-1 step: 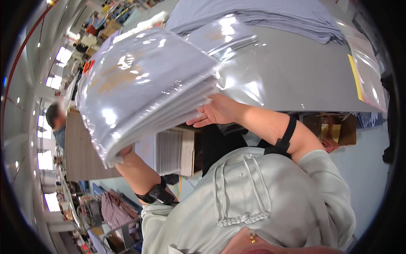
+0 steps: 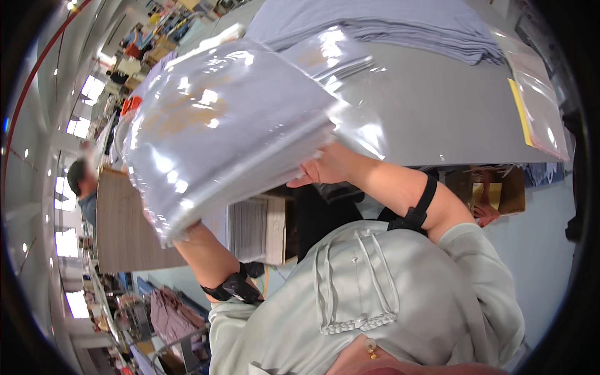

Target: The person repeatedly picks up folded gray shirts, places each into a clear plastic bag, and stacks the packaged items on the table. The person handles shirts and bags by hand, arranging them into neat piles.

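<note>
A thick stack of folded lavender garments in clear plastic bags [image 2: 250, 119] is lifted in front of me, tilted, its layered edges facing my body. My left hand [image 2: 187, 230] grips the stack's near left corner, and most of its fingers are hidden behind the shiny plastic. At the right end, my right hand [image 2: 319, 167] presses against the layered edges with its fingers partly curled; the thumb is covered by the stack. Just beyond it, another bagged lavender garment [image 2: 331, 53] lies on the grey table [image 2: 431, 112].
Loose folded lavender fabric [image 2: 387, 28] is piled at the table's far side. Clear plastic bags with a yellow strip [image 2: 537, 106] lie at the right. Below the table are a cardboard box [image 2: 509, 190] and a wooden cabinet [image 2: 128, 225]. Another person [image 2: 86, 184] is at the left.
The stack has shifted slightly to the right, and its layers sit closer together. My right hand's fingers, straighter before, are now more curled against its edge. My left hand stays at the near corner.
</note>
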A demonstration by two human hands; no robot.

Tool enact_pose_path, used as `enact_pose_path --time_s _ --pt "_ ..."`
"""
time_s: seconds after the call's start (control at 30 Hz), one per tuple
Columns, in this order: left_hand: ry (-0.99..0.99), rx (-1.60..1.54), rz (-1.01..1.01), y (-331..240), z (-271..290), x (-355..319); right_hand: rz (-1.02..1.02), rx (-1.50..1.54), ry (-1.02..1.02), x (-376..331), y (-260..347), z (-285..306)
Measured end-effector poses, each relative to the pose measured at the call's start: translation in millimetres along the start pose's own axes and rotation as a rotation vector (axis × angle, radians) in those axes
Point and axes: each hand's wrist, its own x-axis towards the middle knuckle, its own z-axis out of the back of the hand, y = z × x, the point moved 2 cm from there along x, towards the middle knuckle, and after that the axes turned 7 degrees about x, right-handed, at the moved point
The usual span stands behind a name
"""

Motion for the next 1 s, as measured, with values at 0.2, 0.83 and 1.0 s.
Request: enact_pose_path --time_s 0.2,0.83,1.0 --pt "0.576 0.053 0.513 96.7 -102.7 -39.8 0.445 -0.396 -0.457 -146.0 118.2 39.3" --pt "1.322 0.984 1.052 220.7 -163.8 -25.8 -0.037 -1.086 -1.151 -238.6 230.1 121.4" --pt "0.971 1.154 -0.580 269.2 -240.9 48.0 -0.321 -1.276 -1.004 -264.7 266.1 105.6"
